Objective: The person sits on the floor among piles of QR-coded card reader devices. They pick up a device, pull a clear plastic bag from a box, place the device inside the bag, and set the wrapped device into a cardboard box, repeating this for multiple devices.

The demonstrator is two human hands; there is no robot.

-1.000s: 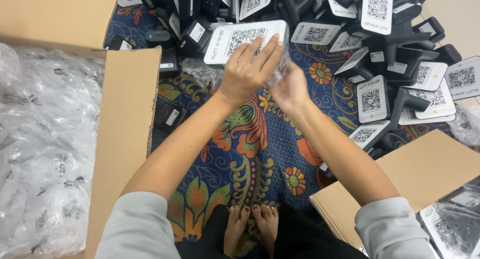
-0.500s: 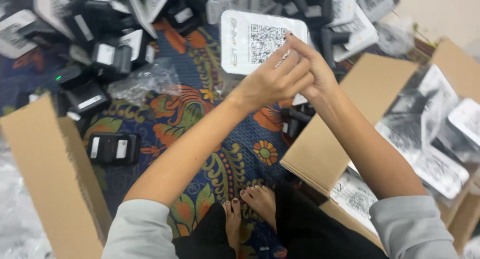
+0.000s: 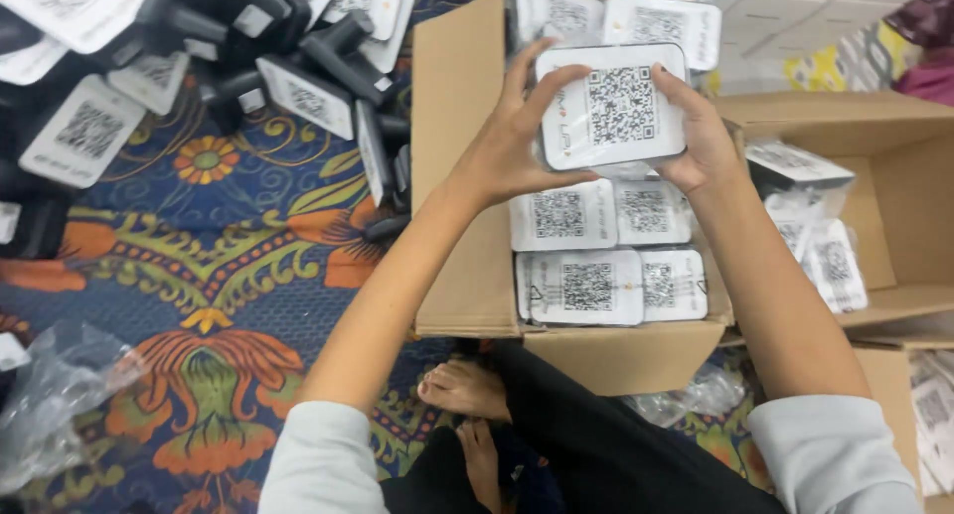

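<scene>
A white rounded card with a square code pattern, wrapped in clear plastic (image 3: 613,105), is held between both hands above an open cardboard box (image 3: 459,176). My left hand (image 3: 512,142) grips its left edge, my right hand (image 3: 701,137) its right edge. Below it, inside the box, lie several more wrapped white cards (image 3: 586,286) in rows.
A pile of loose white cards on black stands (image 3: 199,47) covers the patterned carpet (image 3: 199,276) at the upper left. A second open cardboard box (image 3: 894,176) with wrapped cards stands to the right. An empty plastic bag (image 3: 50,395) lies lower left. My bare feet (image 3: 467,395) rest below.
The view and both hands have swung right, carrying the wrapped card from over the carpet to above the open box of packed cards.
</scene>
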